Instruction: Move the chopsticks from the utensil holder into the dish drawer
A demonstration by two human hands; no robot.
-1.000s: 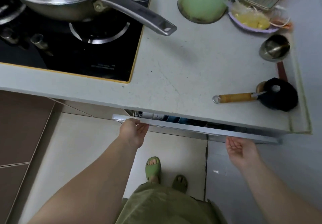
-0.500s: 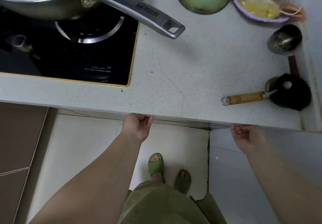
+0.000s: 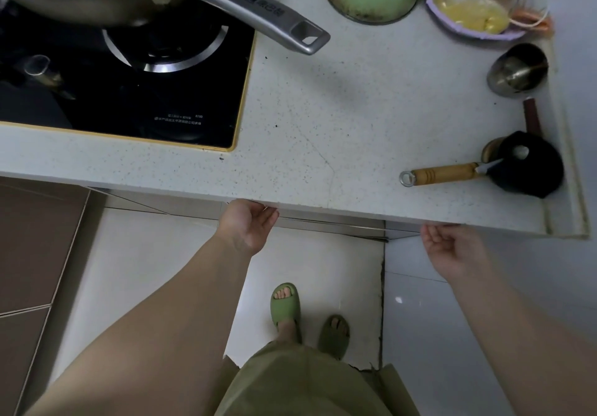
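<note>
Both hands at bench (image 3: 323, 144) front edge. Left hand (image 3: 247, 225) w/ fingers tucked under lip, grip can't tell; right hand (image 3: 452, 247) loosely curled, empty. Drawer front (image 3: 329, 223) pushed in; chopsticks not visible.

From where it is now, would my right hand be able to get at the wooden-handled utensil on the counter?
Probably yes. The right hand is empty, just under the counter edge, and the wooden-handled utensil lies near that edge with bare countertop around its handle. Nothing blocks the way up and over.
</note>
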